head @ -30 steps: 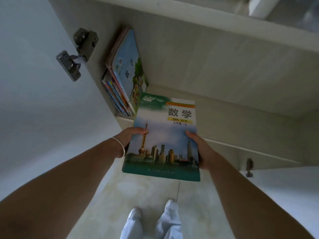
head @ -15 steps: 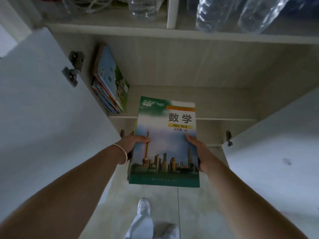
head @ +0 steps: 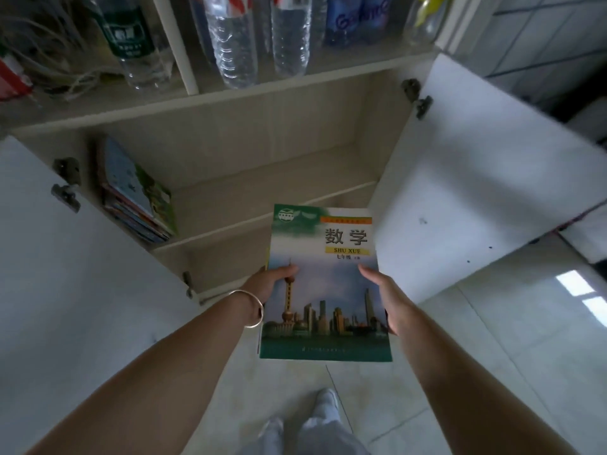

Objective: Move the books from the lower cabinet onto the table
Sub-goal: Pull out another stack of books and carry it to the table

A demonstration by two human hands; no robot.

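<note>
A math textbook, its cover showing a city skyline under the printed words SHU XUE, is held face up in the air in front of the open lower cabinet, above the tiled floor. It sits a little toward 4 o'clock from the middle of the view. A thin yellowish edge shows along its left side, though whether that is a second book beneath cannot be told.

The left hand grips the book's left edge, thumb lying on the cover and the other fingers hidden under it, so the hand is clamped on the book. A thin bracelet circles that wrist. The right hand grips the right edge the same way, thumb on top, fingers underneath and out of sight.

At 10 o'clock from the held book, a stack of books remains inside the cabinet, leaning against its left wall on the inner shelf. Both white cabinet doors stand open: the left door at 9 o'clock, the right door at 2 o'clock.

At 12 o'clock, on the shelf above the cabinet, clear plastic bottles stand upright, with a tangle of cords toward 11 o'clock. At 6 o'clock, the person's light trousers and white shoes show above the floor.
</note>
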